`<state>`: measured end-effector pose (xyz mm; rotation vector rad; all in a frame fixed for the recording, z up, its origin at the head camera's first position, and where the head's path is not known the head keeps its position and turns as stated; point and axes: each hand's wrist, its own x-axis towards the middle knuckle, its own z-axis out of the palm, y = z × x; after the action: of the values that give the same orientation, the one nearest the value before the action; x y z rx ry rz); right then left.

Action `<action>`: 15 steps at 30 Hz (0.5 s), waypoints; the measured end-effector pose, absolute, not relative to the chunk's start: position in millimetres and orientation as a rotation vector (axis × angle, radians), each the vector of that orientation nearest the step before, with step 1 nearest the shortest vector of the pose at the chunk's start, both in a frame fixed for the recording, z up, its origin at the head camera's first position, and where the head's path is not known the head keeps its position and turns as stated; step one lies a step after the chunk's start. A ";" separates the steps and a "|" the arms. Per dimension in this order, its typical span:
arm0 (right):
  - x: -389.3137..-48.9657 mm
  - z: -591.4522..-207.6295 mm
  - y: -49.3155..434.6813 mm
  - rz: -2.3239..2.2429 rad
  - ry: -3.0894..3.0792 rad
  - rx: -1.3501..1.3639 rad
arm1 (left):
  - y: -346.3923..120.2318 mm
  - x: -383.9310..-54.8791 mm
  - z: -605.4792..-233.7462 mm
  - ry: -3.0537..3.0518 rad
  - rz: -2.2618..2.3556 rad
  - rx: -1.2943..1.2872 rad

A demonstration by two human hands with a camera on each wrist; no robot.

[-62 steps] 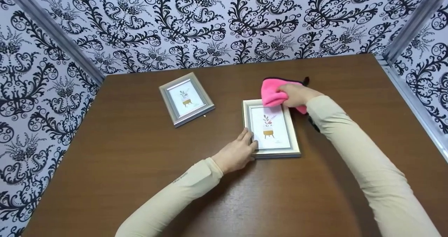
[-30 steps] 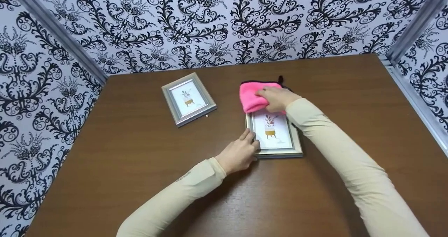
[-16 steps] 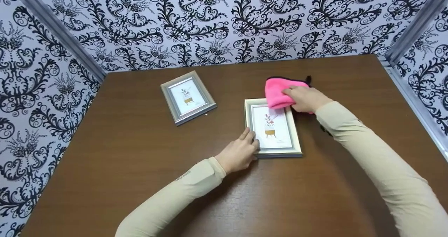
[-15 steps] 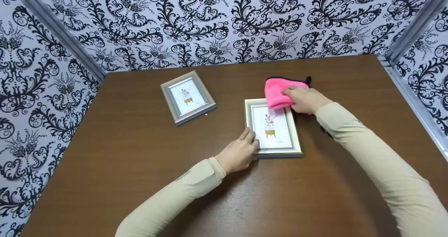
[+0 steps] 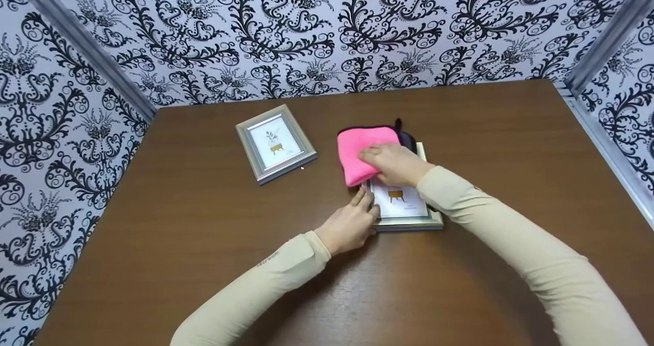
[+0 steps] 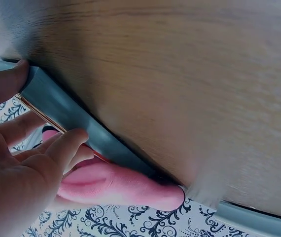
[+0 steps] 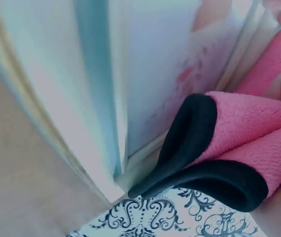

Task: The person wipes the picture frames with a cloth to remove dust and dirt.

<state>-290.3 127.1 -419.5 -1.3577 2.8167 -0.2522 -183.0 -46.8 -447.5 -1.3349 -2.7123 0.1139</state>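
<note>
A cream and silver picture frame (image 5: 409, 225) with a plant print lies face up on the table. My left hand (image 5: 350, 223) grips its lower left corner, thumb at the near edge and fingers along the left side. In the left wrist view the frame's grey side (image 6: 66, 103) runs between thumb and fingers. My right hand (image 5: 396, 164) holds a pink cloth (image 5: 352, 154) with dark edging, bunched over the frame's upper left part and hiding much of the print. The right wrist view shows the cloth's folded dark-trimmed edge (image 7: 249, 116) against the glass.
Another silver picture frame (image 5: 276, 142) with a similar print lies tilted at the back left of the brown table (image 5: 204, 223). A tiny white speck (image 5: 302, 168) is beside it. Walls with black scroll patterns (image 5: 286, 39) enclose the table's back and sides.
The right hand swept the cloth left, back to the right, then left again, now lower over the picture frame. The left hand has stayed on the frame's corner.
</note>
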 end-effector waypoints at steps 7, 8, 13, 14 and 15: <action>-282.5 -425.1 152.9 0.080 2.884 -1.355 | -46.6 -182.7 -444.8 -2.792 0.035 -1.278; -281.3 -425.8 157.8 0.126 2.896 -1.345 | -46.6 -182.8 -444.8 -2.795 0.027 -1.276; -274.9 -426.0 179.9 0.235 2.935 -1.241 | -46.8 -182.8 -445.4 -2.811 -0.016 -1.265; -273.5 -425.1 183.4 0.243 2.939 -1.205 | -46.8 -182.7 -445.6 -2.813 -0.021 -1.265; -271.9 -424.0 186.5 0.247 2.948 -1.170 | -46.7 -182.6 -445.8 -2.812 -0.024 -1.266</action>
<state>-271.9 186.5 -424.0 -1.1700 2.9478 0.2475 -182.6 -46.7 -445.8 -1.2657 -2.8121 -0.0239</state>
